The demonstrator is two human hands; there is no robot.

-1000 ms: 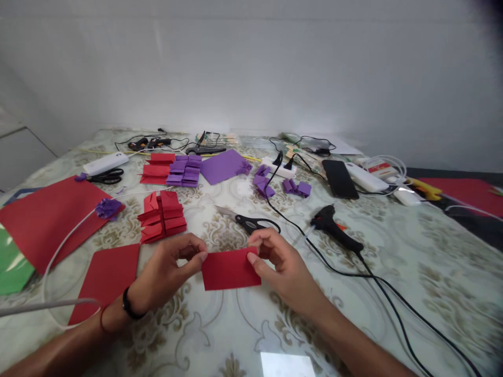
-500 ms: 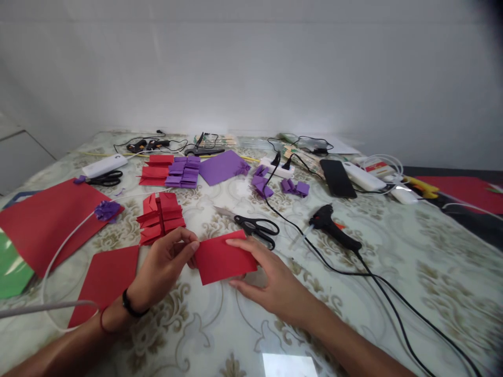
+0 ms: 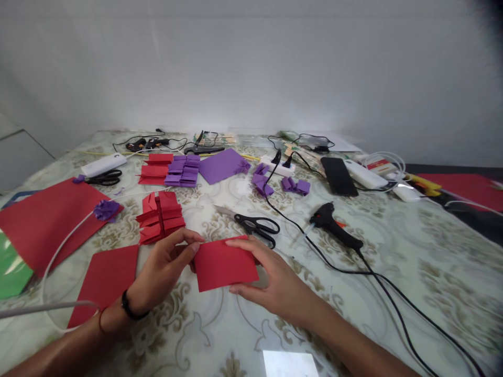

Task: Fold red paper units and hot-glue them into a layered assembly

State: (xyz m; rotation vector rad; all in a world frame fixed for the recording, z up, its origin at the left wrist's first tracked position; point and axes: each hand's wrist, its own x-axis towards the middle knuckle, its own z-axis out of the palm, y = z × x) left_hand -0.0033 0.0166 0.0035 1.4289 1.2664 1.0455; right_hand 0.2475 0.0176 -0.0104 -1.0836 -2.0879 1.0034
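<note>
Between my hands, above the table, is a small rectangular piece of red paper [image 3: 223, 264]. My left hand [image 3: 168, 264] pinches its left edge between thumb and fingers. On the opposite side, my right hand [image 3: 271, 275] grips the paper with fingers along the top edge and the thumb at the bottom edge. Just beyond the paper lie scissors [image 3: 257, 225] with black handles, their blades pointing left. Folded red paper pieces [image 3: 160, 212] sit beyond my left hand. A larger red sheet [image 3: 108, 277] lies beside my left forearm.
A black glue gun [image 3: 334, 228] lies to the right, its cord trailing toward the front edge. Purple folded pieces [image 3: 184, 171], a purple sheet [image 3: 220, 166], a power strip [image 3: 279, 166] and a phone [image 3: 339, 177] lie farther back. A white cable [image 3: 46, 280] loops at left.
The red paper has tilted slightly and its left side has dropped a little. Both hands keep hold of it, with the left fingers shifted slightly along the top corner.
</note>
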